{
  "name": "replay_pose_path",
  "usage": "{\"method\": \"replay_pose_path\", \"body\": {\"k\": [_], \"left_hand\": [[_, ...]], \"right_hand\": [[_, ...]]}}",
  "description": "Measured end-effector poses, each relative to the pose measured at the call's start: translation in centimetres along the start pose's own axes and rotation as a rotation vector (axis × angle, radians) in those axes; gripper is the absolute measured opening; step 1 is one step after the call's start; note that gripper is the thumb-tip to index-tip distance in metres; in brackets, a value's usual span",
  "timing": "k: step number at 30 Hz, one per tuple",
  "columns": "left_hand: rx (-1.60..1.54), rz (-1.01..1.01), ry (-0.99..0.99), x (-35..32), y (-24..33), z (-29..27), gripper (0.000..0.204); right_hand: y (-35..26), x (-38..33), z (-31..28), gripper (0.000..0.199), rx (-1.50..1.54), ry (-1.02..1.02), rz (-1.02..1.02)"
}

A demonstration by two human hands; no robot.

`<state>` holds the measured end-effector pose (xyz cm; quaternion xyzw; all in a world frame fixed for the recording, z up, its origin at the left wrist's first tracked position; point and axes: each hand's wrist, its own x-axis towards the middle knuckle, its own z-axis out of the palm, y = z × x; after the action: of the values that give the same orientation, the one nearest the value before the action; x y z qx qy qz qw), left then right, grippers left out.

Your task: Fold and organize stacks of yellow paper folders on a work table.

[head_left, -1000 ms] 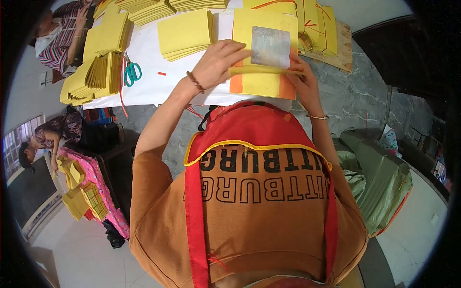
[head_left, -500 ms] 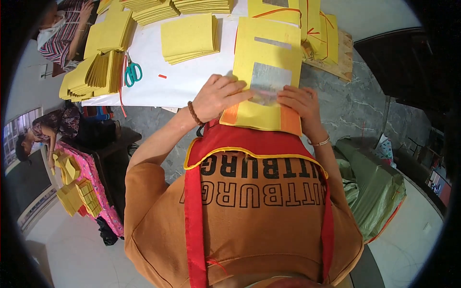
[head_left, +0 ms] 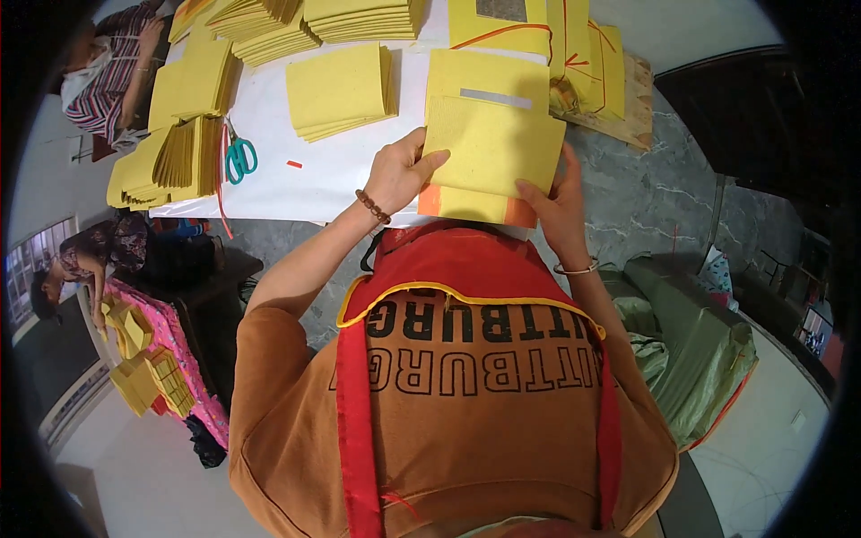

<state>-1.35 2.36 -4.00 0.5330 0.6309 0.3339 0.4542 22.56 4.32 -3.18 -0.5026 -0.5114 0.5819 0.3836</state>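
Note:
My left hand (head_left: 401, 176) grips the left edge of a folded yellow paper (head_left: 495, 148), its thumb lying on top. At the paper's lower right corner, my right hand (head_left: 561, 213) pinches it with thumb and fingers. Beneath it lies a yellow sheet (head_left: 466, 204) with orange corners at its near end. A silver strip (head_left: 496, 97) shows past the folded paper's far edge; the rest of that sheet is hidden. All this sits at the near edge of the white-covered table (head_left: 296, 197).
Several stacks of folded yellow paper (head_left: 339, 88) stand on the table's left and far sides. Green-handled scissors (head_left: 240, 160) lie near a small red scrap (head_left: 294, 164). Tied yellow bundles (head_left: 605, 76) rest at the right on a wooden board (head_left: 639, 103). Two other people sit at the left.
Earlier both hands lay on a sheet with a large silver patch. Now they hold a folded yellow paper over that patch. The hands have moved slightly apart.

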Motion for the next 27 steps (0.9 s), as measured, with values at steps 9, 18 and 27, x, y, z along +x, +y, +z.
{"method": "replay_pose_path", "body": {"k": [9, 18, 27], "left_hand": [[0.195, -0.029, 0.066, 0.9, 1.8, 0.0, 0.026], [0.251, 0.034, 0.154, 1.0, 2.2, 0.4, 0.031], [0.746, 0.623, 0.321, 1.9, 6.3, 0.2, 0.045]], "right_hand": [[0.7, 0.2, -0.1, 0.038, -0.086, 0.001, -0.015], [0.5, 1.3, 0.7, 0.034, -0.037, 0.099, 0.017], [0.4, 1.3, 0.9, 0.034, -0.076, 0.118, 0.042]]}}
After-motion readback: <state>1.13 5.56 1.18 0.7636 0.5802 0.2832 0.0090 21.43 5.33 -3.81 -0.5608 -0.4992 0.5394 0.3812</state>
